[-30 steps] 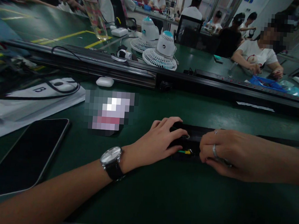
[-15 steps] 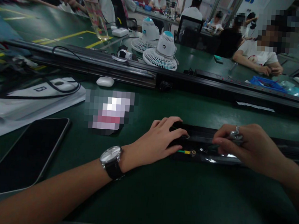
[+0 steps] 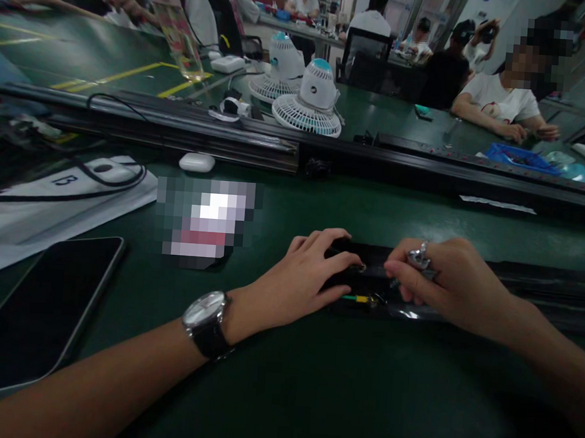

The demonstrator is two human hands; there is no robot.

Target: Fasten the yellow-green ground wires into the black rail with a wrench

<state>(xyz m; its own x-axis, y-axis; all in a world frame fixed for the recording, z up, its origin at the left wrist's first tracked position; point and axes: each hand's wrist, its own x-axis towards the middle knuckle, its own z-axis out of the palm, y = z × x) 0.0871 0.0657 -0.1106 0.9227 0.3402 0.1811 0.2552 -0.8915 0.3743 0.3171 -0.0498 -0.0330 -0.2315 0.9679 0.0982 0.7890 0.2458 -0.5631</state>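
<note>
On the green table lies a long black bar [image 3: 519, 275], its left end under my left hand [image 3: 308, 277]. That hand's fingers are spread, with index finger and thumb apart on the bar's end. By the thumb, a green wire with a yellow sleeve [image 3: 361, 299] ends in a ring terminal. My right hand [image 3: 439, 276], with a ring on one finger, is closed in a pinch above the bar, just right of the terminal. A small dark tip shows under its fingers; what it belongs to is hidden.
A black phone [image 3: 40, 308] lies at left, near a white bag [image 3: 63, 196] and a blurred-out item [image 3: 212, 223]. A white earbud case [image 3: 197, 162] sits before long black rails [image 3: 416, 167]. Beyond are two white fans [image 3: 308, 103], a bottle [image 3: 177, 37] and several people.
My right hand has moved left along the bar, closer to my left hand and the ring terminal. My left hand keeps its place on the bar; the view has shifted slightly.
</note>
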